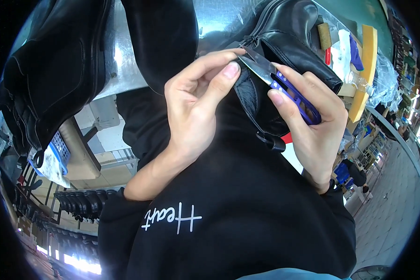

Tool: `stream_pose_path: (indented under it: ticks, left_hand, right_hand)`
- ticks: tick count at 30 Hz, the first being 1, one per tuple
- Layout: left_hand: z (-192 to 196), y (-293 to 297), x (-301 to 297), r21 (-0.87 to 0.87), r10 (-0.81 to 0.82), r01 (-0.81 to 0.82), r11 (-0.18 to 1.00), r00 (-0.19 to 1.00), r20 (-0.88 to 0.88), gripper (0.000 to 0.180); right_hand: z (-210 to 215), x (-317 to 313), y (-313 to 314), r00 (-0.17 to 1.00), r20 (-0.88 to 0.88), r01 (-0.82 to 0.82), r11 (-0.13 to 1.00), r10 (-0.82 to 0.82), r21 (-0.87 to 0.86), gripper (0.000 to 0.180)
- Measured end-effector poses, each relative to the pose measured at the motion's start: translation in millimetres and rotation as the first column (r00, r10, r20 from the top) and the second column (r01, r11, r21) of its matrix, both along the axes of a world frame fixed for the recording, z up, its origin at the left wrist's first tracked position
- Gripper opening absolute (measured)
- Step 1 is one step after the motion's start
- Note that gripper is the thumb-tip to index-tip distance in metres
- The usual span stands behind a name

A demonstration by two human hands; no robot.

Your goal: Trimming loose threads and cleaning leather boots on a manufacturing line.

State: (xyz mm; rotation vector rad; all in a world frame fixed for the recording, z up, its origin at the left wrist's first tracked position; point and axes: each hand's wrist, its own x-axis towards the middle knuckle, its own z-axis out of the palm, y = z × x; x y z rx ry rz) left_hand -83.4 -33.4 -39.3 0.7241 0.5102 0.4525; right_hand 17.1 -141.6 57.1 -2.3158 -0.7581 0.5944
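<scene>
My right hand [317, 107] grips purple-handled thread snips [296, 98], the blades slightly apart and pointing up and left. Their tips reach the fingertips of my left hand [196, 93]. Its thumb and forefinger are pinched together, and whatever lies between them is too small to make out. Behind the blades lies a black leather boot [296, 21] with a zip along its side. Below my left fingertips hangs a dark lined opening [248, 91], with a black loop [271, 141] lower down. I cannot tell whether that opening belongs to the same boot.
More black boots [56, 70] stand at the left, on or over a metal tabletop [126, 60]. To the right are a yellow foam strip [366, 70], crumpled clear plastic [387, 77] and a cork-coloured roll [324, 36]. A blue basket [58, 151] sits lower left; racks of boots [86, 203] stand beyond.
</scene>
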Motion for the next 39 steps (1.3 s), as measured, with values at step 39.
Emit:
stream_pose_path:
  ticks: [39]
  left_hand:
    - [12, 27, 12, 0.057, -0.037, 0.039, 0.998, 0.999, -0.032, 0.029]
  right_hand:
    - [-27, 0, -25, 0.969, 0.015, 0.158, 0.670, -0.245, 0.725, 0.056]
